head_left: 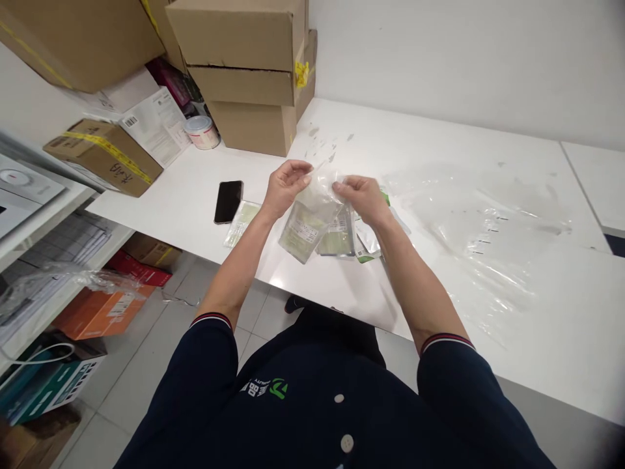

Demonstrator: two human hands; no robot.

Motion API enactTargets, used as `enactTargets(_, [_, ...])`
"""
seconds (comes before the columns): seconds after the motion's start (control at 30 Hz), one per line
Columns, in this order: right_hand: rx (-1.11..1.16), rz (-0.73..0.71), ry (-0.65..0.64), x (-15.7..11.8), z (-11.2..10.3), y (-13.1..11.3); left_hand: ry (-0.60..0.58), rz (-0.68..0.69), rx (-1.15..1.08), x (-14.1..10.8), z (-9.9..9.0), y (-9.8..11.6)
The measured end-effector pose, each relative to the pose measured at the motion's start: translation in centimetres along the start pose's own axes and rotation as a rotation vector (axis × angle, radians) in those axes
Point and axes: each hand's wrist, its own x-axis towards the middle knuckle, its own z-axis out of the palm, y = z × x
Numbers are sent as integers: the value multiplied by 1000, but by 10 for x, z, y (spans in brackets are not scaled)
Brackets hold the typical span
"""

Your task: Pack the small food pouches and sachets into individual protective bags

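Observation:
Between my two hands, over the white table, is a clear plastic bag (323, 189). My left hand (288, 185) pinches its left edge, and my right hand (362, 195) grips the right edge with the thumb on top. Just below the bag lies a flat green packet with a white label (301, 233); whether it is joined to the bag I cannot tell. A second green packet (336, 238) rests to its right. Partly hidden behind my right forearm are a green-and-white packet (367, 251) and some white wrapping. Another pale green packet (243, 223) lies left of my left forearm.
A black phone (228, 201) lies on the table (185, 228) at left. Stacked cardboard boxes (254, 85) and a round tin (202, 133) stand behind. A large clear plastic sheet (488, 228) spreads across the right side. Shelves with boxes (100, 312) are at far left.

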Motion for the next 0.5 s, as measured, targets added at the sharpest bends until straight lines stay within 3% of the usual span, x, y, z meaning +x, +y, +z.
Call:
enactTargets(0.1, [-49, -150, 163, 11, -8, -19, 169, 9, 124, -11, -25, -1])
enactTargets(0.2, [-144, -238, 261, 14, -16, -42, 320, -131, 417, -41, -61, -7])
enactTargets(0.27, [-188, -269, 293, 15, -21, -56, 298, -325, 685, -68, -79, -14])
enactTargets(0.37, [-278, -323, 323, 18, -31, -72, 121, -627, 901, -106, -86, -26])
enactTargets(0.43, [-357, -415, 425, 22, -44, -81, 28, -677, 945, -122, -80, -32])
enactTargets(0.5, [-429, -541, 560, 25, -60, -91, 31, -631, 970, -130, -72, -37])
